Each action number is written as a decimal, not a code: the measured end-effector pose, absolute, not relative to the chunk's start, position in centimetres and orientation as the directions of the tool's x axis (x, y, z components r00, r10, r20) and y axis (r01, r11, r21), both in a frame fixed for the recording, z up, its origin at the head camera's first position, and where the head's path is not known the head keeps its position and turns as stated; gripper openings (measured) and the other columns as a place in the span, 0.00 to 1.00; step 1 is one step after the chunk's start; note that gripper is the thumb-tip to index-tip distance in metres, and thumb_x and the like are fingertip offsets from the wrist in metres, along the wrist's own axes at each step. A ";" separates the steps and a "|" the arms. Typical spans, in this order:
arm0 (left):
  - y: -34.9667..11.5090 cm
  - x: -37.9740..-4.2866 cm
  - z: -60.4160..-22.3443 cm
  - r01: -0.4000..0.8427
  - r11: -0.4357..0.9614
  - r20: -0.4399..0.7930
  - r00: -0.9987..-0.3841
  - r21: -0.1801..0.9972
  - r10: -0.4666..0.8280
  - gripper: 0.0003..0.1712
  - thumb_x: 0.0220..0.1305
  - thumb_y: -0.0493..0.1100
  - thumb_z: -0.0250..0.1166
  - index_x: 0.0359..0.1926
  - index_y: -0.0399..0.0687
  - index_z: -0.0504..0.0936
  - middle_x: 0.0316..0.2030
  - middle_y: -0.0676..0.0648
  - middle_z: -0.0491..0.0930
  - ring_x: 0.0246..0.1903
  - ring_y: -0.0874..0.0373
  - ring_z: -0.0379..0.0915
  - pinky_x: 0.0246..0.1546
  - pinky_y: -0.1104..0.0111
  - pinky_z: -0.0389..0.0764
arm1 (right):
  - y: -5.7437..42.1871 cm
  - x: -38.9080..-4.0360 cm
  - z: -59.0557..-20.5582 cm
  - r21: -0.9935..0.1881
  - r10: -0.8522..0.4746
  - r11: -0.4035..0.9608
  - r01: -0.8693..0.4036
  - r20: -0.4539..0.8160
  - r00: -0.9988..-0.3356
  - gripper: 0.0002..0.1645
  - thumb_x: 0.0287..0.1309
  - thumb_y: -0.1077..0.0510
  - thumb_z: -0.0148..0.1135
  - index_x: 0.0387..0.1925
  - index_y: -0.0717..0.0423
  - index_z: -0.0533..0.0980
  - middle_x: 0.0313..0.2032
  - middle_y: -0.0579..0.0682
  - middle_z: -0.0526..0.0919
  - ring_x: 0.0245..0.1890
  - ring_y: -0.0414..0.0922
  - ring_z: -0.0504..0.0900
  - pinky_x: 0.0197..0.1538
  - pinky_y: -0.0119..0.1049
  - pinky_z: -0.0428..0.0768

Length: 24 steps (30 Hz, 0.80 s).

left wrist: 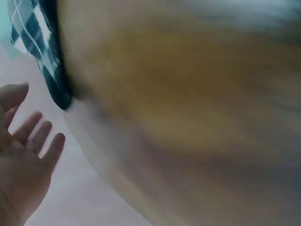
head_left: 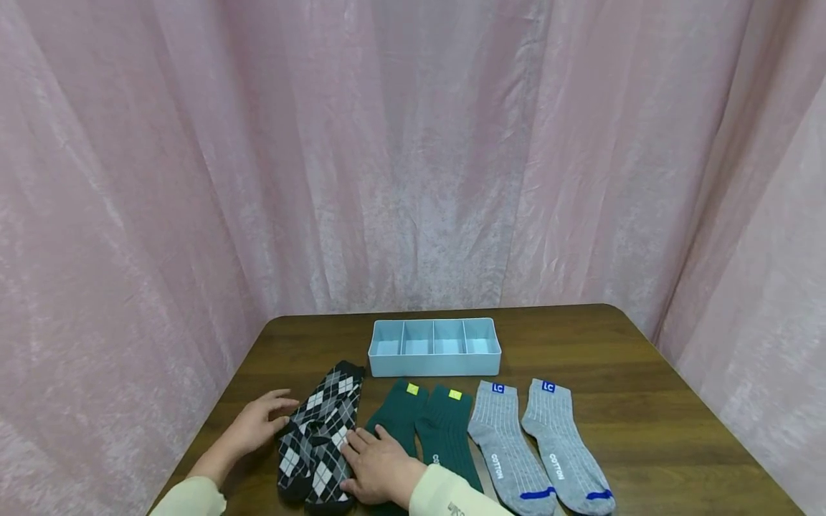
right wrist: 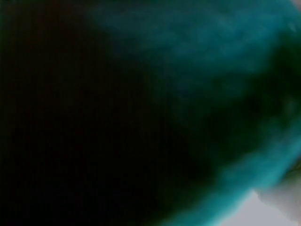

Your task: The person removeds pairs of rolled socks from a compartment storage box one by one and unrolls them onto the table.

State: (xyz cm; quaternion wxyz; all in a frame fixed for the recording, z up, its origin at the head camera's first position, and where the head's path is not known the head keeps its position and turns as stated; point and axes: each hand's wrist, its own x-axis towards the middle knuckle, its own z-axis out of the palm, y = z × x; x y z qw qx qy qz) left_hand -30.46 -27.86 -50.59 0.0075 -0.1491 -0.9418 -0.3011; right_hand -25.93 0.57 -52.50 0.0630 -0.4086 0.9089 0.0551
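A pair of black, grey and white argyle socks (head_left: 323, 430) lies on the table, one overlapping the other. At its left edge is my left hand (head_left: 258, 421), thumb and fingers apart; in the left wrist view that hand (left wrist: 28, 157) has loosely spread fingers near the sock (left wrist: 44, 52). From the right, my right hand (head_left: 382, 466) reaches over a dark green sock (head_left: 399, 414), its fingertips at the argyle pair's right edge. Another green sock (head_left: 452, 430) with a yellow label lies beside it. The right wrist view is mostly dark, with blurred green fabric (right wrist: 197, 42).
Two grey socks (head_left: 510, 448) with blue labels and blue toe stripes lie to the right. Behind the socks stands a light blue box (head_left: 434, 367) with several compartments. The brown wooden table (head_left: 671, 437) has pink curtains (head_left: 413, 158) around it.
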 end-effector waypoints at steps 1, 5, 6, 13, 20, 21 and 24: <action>-27.4 -30.7 -50.4 0.343 0.769 0.112 -0.934 0.540 0.338 0.17 0.64 0.32 0.64 0.54 0.39 0.83 0.63 0.32 0.71 0.61 0.32 0.67 0.57 0.40 0.69 | 0.5 -25.9 -52.5 0.046 -0.733 0.663 -0.747 -0.163 -0.660 0.37 0.71 0.30 0.40 0.74 0.38 0.61 0.74 0.38 0.57 0.73 0.38 0.55 0.70 0.43 0.61; -25.9 -31.6 -50.3 0.469 0.744 0.040 -0.857 0.477 0.514 0.17 0.70 0.36 0.58 0.56 0.38 0.82 0.64 0.32 0.70 0.64 0.30 0.64 0.59 0.36 0.64 | 0.3 -25.8 -52.4 0.039 -0.725 0.672 -0.740 -0.173 -0.667 0.37 0.70 0.29 0.42 0.74 0.38 0.62 0.74 0.38 0.58 0.73 0.37 0.56 0.70 0.43 0.61; -25.7 -31.7 -50.4 0.475 0.747 0.013 -0.848 0.464 0.531 0.17 0.71 0.38 0.58 0.57 0.37 0.82 0.64 0.32 0.71 0.64 0.30 0.64 0.60 0.36 0.63 | 0.2 -25.8 -52.3 0.035 -0.726 0.671 -0.740 -0.172 -0.666 0.37 0.70 0.30 0.43 0.74 0.38 0.62 0.74 0.38 0.58 0.73 0.37 0.56 0.70 0.43 0.61; -26.8 -31.8 -51.4 0.308 0.874 -0.090 -0.926 0.376 0.366 0.24 0.71 0.46 0.60 0.61 0.36 0.78 0.66 0.34 0.69 0.64 0.33 0.64 0.61 0.38 0.63 | 0.1 -25.7 -52.3 0.061 -0.724 0.670 -0.740 -0.167 -0.669 0.37 0.70 0.29 0.41 0.74 0.37 0.61 0.74 0.38 0.58 0.73 0.37 0.56 0.70 0.43 0.62; -27.9 -31.6 -51.6 0.291 0.911 0.017 -0.954 0.291 0.299 0.21 0.69 0.40 0.61 0.57 0.31 0.79 0.63 0.29 0.70 0.63 0.31 0.64 0.60 0.39 0.65 | 0.1 -25.9 -52.5 0.058 -0.718 0.676 -0.734 -0.173 -0.675 0.37 0.70 0.29 0.41 0.74 0.37 0.61 0.74 0.37 0.57 0.73 0.37 0.56 0.69 0.43 0.62; -27.7 -31.7 -51.5 0.305 0.903 0.035 -0.950 0.304 0.309 0.20 0.69 0.38 0.60 0.57 0.30 0.79 0.63 0.29 0.69 0.63 0.31 0.64 0.60 0.40 0.65 | 0.1 -25.9 -52.4 0.055 -0.717 0.677 -0.734 -0.173 -0.675 0.37 0.70 0.29 0.41 0.74 0.37 0.61 0.74 0.37 0.58 0.73 0.37 0.56 0.69 0.43 0.62; -27.0 -32.4 -51.3 0.327 0.878 0.057 -0.943 0.351 0.328 0.20 0.70 0.33 0.57 0.60 0.33 0.77 0.63 0.31 0.71 0.62 0.33 0.67 0.60 0.41 0.67 | 0.2 -25.9 -52.4 0.048 -0.718 0.677 -0.734 -0.174 -0.674 0.37 0.70 0.30 0.41 0.74 0.38 0.61 0.74 0.38 0.58 0.73 0.38 0.56 0.69 0.43 0.62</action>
